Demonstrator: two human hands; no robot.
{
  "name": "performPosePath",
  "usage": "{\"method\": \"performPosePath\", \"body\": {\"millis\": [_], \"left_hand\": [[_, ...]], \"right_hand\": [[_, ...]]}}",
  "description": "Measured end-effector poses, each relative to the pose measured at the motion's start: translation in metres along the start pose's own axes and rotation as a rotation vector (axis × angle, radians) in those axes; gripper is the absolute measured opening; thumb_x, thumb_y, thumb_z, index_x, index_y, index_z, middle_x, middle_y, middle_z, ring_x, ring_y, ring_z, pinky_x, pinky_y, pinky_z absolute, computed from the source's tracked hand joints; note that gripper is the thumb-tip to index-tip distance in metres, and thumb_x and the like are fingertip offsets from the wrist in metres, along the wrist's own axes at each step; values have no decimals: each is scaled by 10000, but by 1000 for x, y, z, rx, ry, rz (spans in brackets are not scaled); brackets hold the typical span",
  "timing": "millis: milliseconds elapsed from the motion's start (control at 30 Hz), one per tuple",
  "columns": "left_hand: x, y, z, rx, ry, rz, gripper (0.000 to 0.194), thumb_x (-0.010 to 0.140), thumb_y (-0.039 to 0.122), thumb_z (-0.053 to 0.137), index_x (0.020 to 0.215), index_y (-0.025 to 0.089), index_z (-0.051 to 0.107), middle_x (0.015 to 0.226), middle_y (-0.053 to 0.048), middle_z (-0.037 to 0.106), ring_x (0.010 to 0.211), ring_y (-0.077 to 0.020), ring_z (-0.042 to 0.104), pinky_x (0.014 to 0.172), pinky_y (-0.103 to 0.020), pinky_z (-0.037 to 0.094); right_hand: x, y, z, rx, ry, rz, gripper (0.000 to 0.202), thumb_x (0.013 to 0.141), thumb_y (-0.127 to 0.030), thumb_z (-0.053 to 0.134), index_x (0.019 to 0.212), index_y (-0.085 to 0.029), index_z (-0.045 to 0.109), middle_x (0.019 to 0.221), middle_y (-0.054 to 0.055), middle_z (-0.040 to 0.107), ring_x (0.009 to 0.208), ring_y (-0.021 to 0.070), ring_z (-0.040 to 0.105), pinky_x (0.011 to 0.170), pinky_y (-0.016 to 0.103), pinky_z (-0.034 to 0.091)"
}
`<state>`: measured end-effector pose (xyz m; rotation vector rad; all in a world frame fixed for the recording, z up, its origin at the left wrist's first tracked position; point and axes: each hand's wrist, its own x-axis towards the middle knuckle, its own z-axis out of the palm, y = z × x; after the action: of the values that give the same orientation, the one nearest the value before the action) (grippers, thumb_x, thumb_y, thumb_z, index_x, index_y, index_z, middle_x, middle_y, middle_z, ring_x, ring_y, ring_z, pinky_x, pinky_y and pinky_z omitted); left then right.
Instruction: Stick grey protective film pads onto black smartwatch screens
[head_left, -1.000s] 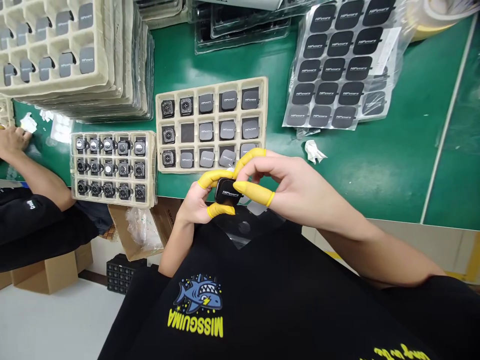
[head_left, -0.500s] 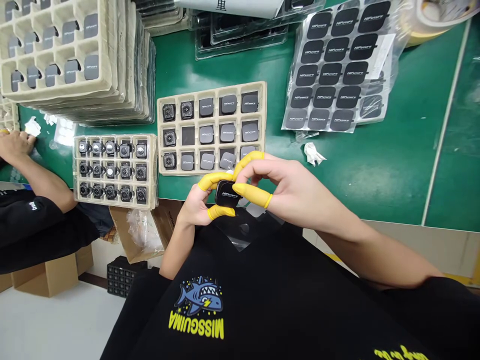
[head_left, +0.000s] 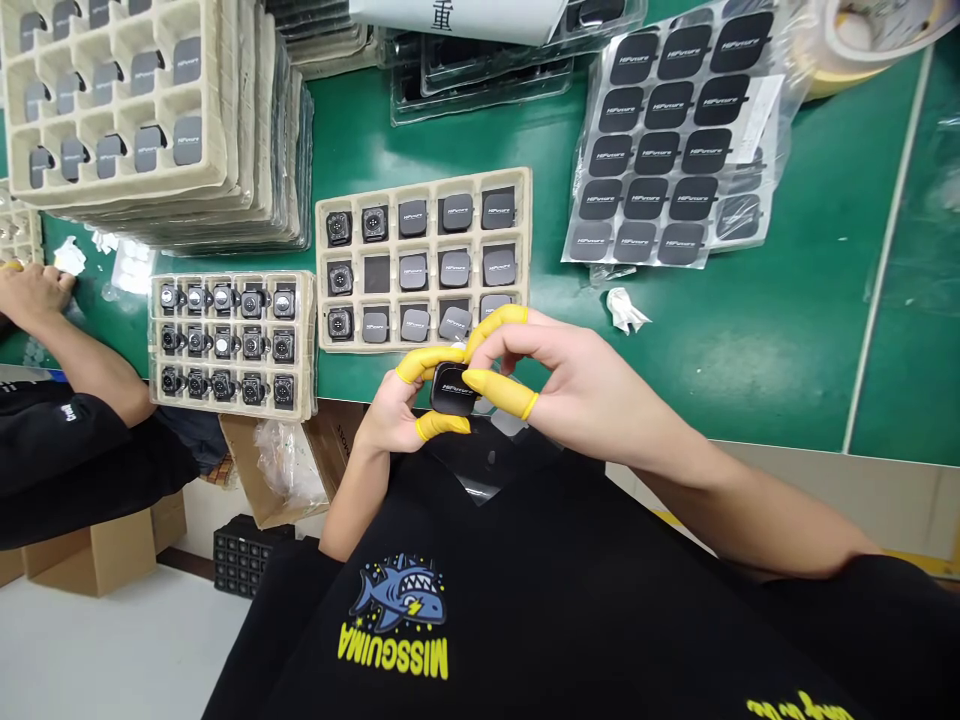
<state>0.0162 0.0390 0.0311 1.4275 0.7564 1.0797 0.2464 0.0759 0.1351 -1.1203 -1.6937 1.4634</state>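
Note:
A black smartwatch case (head_left: 453, 388) with a dark "HiFuture" film on its face is held just off the table's near edge. My left hand (head_left: 395, 408), with yellow finger cots, grips it from the left between thumb and forefinger. From the right, my right hand (head_left: 559, 375) is closed, its yellow-covered thumb over the face's right edge and a forefinger behind. Whether it pinches a film edge is hidden. Just beyond the hands lies a moulded tray (head_left: 529, 230) with watch cases and grey HiFuture-marked squares in its compartments.
A second tray of watch cases (head_left: 306, 408) stands left of it, near a tall stack of trays (head_left: 214, 160). Sticker sheets (head_left: 645, 200), crumpled paper (head_left: 625, 310) and tape rolls (head_left: 829, 60) lie right. A co-worker's arm (head_left: 75, 330) rests at far left.
The watch case and my right thumb have shifted very slightly left. Otherwise both hands keep the same hold, and the trays stay as they were.

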Motion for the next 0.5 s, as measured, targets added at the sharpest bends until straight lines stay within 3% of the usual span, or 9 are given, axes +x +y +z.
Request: {"method": "performPosePath", "body": {"millis": [267,367,500], "left_hand": [[0,0,-1,44,8,30,790,865,651,914,1487,240,655,1207,-99,820,1000,-234,843,877,-312,672],[-1,0,-3,75,15,17,779,862,661,911,1464,231,669,1222,-108,818,984,-232,848,885,-314,678],[-1,-1,-5,111,43,51,761,841,646,931,1448,245,708,1210,-108,844,1032,-257,861,919,-326,691]], "right_hand": [[-4,6,5,-76,32,-90,119,954,-149,688,902,-256,698,981,41,703,880,217,647,741,359,535],[-6,12,7,-117,80,-126,93,976,-200,694,1044,-263,685,1102,64,725,1002,247,674,774,367,547],[-9,16,6,-117,92,-69,238,997,-340,755,1191,-263,641,1187,78,734,1067,264,696,786,366,541]]}}
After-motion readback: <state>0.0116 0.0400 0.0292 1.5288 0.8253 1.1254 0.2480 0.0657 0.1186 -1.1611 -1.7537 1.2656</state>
